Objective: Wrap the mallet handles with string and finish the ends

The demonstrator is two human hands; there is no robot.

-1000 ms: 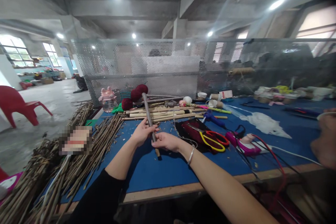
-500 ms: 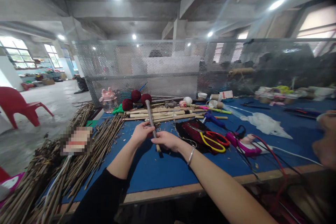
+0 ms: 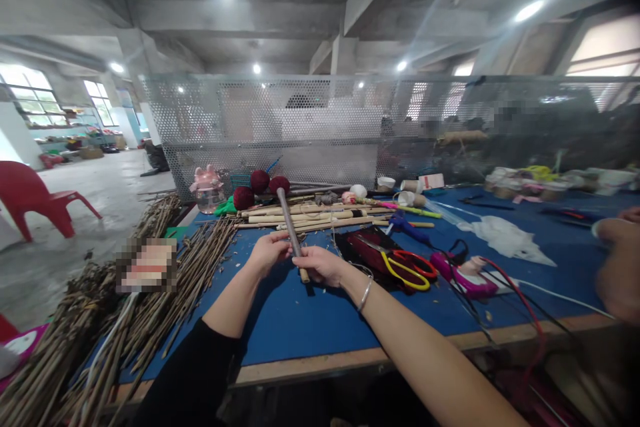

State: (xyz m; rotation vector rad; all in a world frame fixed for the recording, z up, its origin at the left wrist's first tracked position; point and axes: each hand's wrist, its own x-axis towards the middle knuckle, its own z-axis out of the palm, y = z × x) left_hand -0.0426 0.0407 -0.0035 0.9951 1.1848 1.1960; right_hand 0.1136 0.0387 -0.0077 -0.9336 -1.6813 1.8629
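Note:
A stick wrapped in grey slants away from me over the blue table, its bare wooden end nearest. At its far end shows a dark red ball; whether the two are joined I cannot tell. My right hand is closed on the stick near the bare end, thumb across the top. My left hand pinches it from the left, slightly farther up, with the fingertips partly hidden. Two more dark red balls lie behind, close to a row of pale sticks.
Bundles of thin brown twigs cover the left side. To the right are yellow-and-red-handled scissors on dark cloth, a blue glue gun, a purple power strip with cables, and a plastic bag. Another person's hand shows at far right.
The stick's near end has shifted slightly right and toward the table's back. My right thumb has moved a little along with it; both hands stay at the stick.

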